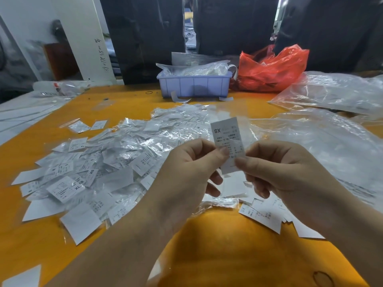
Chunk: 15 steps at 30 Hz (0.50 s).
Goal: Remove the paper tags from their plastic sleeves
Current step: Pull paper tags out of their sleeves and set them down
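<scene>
Both hands hold one white paper tag upright above the orange table; a clear plastic sleeve shows around its right side. My left hand pinches the tag's lower left edge between thumb and fingers. My right hand pinches the lower right edge. A wide heap of sleeved tags covers the table to the left. Bare white tags lie under my right hand.
A lilac plastic bin with plastic inside stands at the back centre, a red plastic bag beside it on the right. Large clear bags lie along the right side. A white board leans at the back left.
</scene>
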### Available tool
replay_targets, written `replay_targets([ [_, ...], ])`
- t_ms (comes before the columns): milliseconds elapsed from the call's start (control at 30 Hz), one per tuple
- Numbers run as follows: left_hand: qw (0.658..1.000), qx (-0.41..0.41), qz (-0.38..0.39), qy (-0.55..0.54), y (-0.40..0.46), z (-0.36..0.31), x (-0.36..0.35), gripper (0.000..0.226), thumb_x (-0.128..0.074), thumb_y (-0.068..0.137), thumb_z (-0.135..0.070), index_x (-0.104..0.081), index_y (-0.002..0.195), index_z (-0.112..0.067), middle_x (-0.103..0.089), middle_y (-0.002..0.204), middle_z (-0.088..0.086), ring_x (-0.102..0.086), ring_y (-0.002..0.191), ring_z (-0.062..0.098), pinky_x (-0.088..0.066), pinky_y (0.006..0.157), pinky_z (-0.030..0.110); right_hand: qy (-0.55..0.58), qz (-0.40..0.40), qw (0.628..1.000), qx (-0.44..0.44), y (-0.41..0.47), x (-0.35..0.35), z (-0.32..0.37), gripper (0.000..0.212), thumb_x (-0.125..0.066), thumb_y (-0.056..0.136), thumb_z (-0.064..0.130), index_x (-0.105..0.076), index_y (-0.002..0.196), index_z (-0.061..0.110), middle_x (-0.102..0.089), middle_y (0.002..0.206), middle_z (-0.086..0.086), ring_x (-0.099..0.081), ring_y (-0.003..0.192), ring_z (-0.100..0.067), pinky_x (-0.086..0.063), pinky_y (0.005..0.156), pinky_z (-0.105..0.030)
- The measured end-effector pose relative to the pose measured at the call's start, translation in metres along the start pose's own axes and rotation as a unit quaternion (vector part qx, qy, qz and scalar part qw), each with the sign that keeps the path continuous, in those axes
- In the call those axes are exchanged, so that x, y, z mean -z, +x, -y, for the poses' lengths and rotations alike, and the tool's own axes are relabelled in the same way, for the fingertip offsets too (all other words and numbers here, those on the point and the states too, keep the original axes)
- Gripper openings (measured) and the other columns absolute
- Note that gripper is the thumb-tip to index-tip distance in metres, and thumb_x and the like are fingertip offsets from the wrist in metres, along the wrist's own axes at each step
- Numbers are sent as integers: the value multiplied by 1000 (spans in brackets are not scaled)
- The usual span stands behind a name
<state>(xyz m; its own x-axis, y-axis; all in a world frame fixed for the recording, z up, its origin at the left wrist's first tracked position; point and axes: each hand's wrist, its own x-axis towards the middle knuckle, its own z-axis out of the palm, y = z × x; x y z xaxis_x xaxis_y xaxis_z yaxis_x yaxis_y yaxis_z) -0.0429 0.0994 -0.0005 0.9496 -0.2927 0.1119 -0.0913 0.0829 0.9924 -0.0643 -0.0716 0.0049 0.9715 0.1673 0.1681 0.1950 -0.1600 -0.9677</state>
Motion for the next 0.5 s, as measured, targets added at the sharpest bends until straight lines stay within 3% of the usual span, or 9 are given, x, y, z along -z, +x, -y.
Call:
replay_targets([
  [167, 1000, 1, -6, 10, 0, 0, 3, 16, -61, 93, -20, -71, 88, -9, -69, 75, 0, -56, 60, 10, -50, 53, 23, -24, 18, 1000, 8, 0, 2, 1, 25, -69, 64, 37, -75, 80, 18, -62, 61, -3, -49, 50, -13, -42, 48, -24],
  [367, 995, -9, 41, 90, 0, 3, 3, 14, -62, 94, -27, -71, 93, -16, -69, 72, -5, -58, 62, 7, -49, 56, 22, -11, -27, 999, 16, 1, 4, -1, 33, -69, 62, 37, -71, 77, 7, -58, 58, -3, -47, 48, -14, -41, 46, -25],
  [500, 992, -8, 60, 111, 0, 5, 3, 19, -62, 81, -38, -71, 92, -26, -69, 73, -6, -59, 63, 5, -47, 56, 20, 7, -30, 999, 8, 2, 3, -2, 32, -69, 65, 35, -71, 86, 10, -57, 59, -1, -49, 49, -13, -42, 45, -22],
])
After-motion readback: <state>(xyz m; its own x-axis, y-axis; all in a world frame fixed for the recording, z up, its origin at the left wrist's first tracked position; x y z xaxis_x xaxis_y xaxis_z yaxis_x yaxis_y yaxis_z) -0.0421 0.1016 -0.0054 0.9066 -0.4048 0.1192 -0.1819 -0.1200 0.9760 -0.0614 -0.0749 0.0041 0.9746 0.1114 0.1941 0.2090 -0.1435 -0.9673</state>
